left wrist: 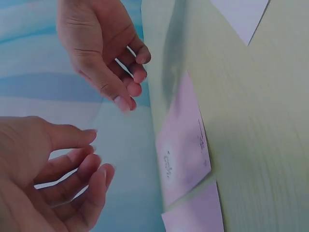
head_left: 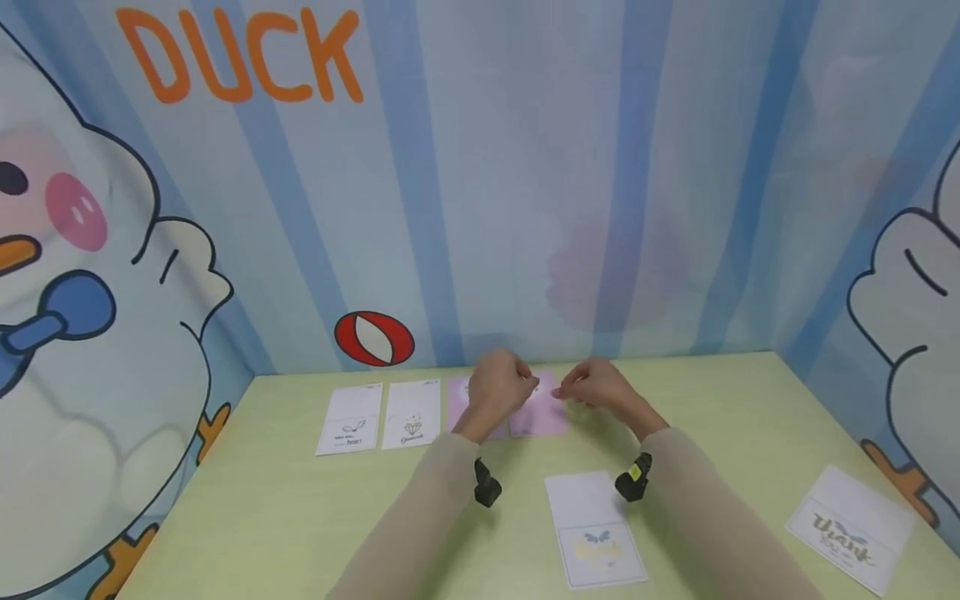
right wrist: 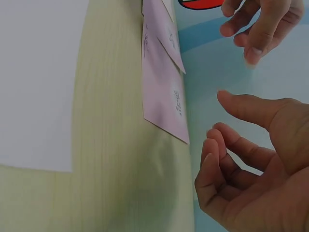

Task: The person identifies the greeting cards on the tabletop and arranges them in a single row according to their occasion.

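From the person's head, one camera is looking forward and down across the table [head_left: 247, 500] toward the striped backdrop [head_left: 510, 167]. The wrist cameras [head_left: 487, 486] are showing things sideways from much nearer, the table's edge running upright; both are sharing the left hand [left wrist: 29, 157], the right hand [left wrist: 99, 50] and the pink cards [left wrist: 186, 145].

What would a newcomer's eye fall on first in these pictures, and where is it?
Probably the big orange letters DUCK, at the upper left of the blue striped backdrop, and the white cartoon bird at the left edge. Next come the left hand and right hand, near two pink paper cards by the far edge of the pale yellow-green table.
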`<state>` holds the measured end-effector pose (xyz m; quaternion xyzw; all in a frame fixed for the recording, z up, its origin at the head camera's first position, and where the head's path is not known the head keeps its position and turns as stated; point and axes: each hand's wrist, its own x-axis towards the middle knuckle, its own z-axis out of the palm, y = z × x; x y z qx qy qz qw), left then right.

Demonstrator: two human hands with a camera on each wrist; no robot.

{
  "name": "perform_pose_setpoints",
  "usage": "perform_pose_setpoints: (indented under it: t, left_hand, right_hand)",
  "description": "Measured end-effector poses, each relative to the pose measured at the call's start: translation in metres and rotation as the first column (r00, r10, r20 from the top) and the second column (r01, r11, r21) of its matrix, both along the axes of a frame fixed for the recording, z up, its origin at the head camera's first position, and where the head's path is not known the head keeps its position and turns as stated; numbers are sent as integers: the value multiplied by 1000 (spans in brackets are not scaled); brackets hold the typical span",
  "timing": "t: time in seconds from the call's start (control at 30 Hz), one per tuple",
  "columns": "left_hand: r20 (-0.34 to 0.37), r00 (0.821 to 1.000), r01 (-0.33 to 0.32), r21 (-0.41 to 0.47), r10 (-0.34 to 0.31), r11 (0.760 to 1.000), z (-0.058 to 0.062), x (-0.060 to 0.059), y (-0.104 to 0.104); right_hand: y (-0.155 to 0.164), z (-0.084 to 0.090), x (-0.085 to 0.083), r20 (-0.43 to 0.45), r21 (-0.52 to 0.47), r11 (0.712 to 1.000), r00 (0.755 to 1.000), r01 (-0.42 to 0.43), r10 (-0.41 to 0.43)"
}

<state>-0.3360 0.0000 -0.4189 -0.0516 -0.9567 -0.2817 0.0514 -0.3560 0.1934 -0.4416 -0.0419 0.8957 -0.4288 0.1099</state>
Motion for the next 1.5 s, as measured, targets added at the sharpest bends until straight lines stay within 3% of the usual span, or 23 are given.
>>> perform_pose_setpoints:
  t: [0.2, 0.4, 0.57, 0.7, 0.8, 1.0, 1.23, 1.33, 1.5]
  left_hand:
    - [47, 989, 138, 52, -140, 989, 10, 21, 2]
    - [66, 957, 287, -41, -284, 957, 9, 41, 0]
    - [154, 911, 405, -156, -383, 901, 2, 68, -6]
    - [179, 879, 476, -271, -442, 837, -9, 88, -8]
    - [177, 863, 506, -336, -474, 795, -18, 99, -7]
    - [159, 831, 545, -430, -533, 720, -34, 115, -5]
    - [178, 779, 594, -516, -602, 617, -45, 130, -3]
    - [198, 769, 607, -521, -607, 600, -48, 132, -2]
    - [271, 781, 612, -513, -563, 602, -48, 134, 2]
  right_hand:
    - [8, 8, 20, -28, -13, 996, 995, -94, 93]
    - [20, 5, 50, -78, 37, 981, 978, -192, 195]
    - [26, 4, 78, -93, 98, 964, 962, -248, 257]
    - [31, 6, 99, -94, 192, 938, 946, -289, 311]
    - [35, 8, 113, -110, 256, 909, 925, -328, 365]
    - [39, 1, 135, -159, 366, 834, 856, -412, 493]
    - [44, -8, 155, -98, 377, 780, 816, -499, 570]
    - [45, -8, 160, -80, 379, 766, 807, -518, 585]
    - [46, -8, 160, -75, 395, 745, 789, -538, 610]
